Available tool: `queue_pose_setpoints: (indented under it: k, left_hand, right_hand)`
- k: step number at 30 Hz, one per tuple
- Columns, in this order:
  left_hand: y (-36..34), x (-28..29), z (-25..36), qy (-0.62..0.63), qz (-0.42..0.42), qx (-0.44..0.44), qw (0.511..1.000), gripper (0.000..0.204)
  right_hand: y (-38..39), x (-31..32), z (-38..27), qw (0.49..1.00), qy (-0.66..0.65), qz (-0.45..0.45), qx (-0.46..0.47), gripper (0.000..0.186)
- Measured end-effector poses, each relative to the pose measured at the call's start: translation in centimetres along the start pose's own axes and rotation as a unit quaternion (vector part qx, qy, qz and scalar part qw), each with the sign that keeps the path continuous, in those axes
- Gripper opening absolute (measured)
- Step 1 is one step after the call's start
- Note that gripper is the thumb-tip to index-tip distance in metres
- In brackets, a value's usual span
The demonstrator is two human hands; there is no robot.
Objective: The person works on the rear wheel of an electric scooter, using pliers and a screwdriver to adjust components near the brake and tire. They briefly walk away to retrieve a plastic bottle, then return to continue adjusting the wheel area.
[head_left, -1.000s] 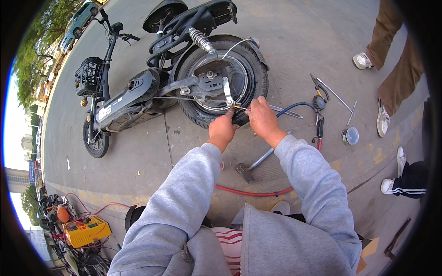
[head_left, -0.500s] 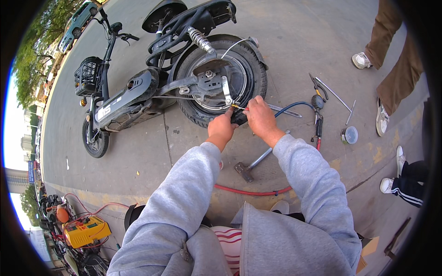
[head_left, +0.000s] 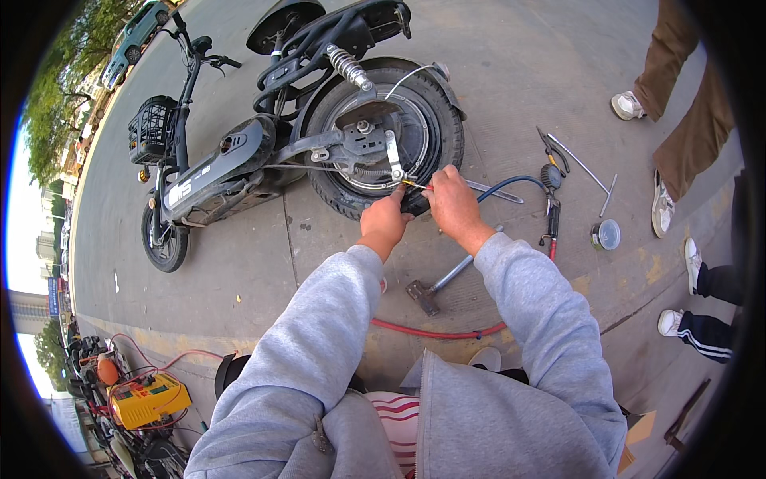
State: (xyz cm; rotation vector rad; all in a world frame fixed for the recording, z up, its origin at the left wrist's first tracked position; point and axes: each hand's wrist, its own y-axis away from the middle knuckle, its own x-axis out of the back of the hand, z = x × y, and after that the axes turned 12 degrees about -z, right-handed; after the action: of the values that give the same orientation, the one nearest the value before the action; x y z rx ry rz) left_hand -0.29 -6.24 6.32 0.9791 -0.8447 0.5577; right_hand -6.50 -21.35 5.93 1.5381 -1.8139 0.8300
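A dark electric scooter (head_left: 209, 177) is seen side-on in front of me, its rear wheel (head_left: 453, 144) nearest my hands. Both hands meet at the wheel's lower edge, by a silver brake arm (head_left: 393, 153). My left hand (head_left: 384, 220) is closed, its index finger and thumb pressed at the arm's lower end; what they pinch is hidden. Just right of it, my right hand (head_left: 455, 206) closes on a thin red-ended rod (head_left: 428, 188), in line with a small yellow piece (head_left: 410, 184) at the brake arm.
A hammer (head_left: 423, 298) lies below my hands. To the right are a tyre inflator (head_left: 551, 180) with hoses, pliers (head_left: 556, 153), a T-shaped tool (head_left: 585, 165) and a round tub (head_left: 609, 235). Other people's shoes (head_left: 662, 209) stand farther right. A yellow box (head_left: 149, 400) is at lower left.
My hands hold almost the same place at the brake arm. A shoe of the person at the right edge has shifted upward in the picture.
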Motion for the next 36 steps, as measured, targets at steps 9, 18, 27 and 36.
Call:
queue_pose_setpoints:
  k: [9, 18, 27, 36]
  left_hand:
    - [0.0, 0.0, 0.0, -0.001, 0.003, 0.0, 1.0, 0.071]
    - [0.1, 0.2, 0.2, -0.004, 0.001, 0.003, 1.0, 0.071]
    - [0.2, 0.5, 0.6, -0.005, -0.006, 0.008, 1.0, 0.072]
    - [0.3, 0.7, 1.0, -0.013, -0.019, 0.023, 0.999, 0.071]
  right_hand:
    - [0.0, 0.1, 0.0, 1.0, -0.004, -0.005, -0.004, 0.023]
    - [-0.1, -0.1, 0.2, 1.0, -0.008, 0.004, -0.002, 0.023]
    - [0.0, 0.0, 0.4, 1.0, -0.016, 0.014, -0.006, 0.022]
    - [0.3, 0.6, 0.2, 1.0, -0.013, 0.004, -0.025, 0.023]
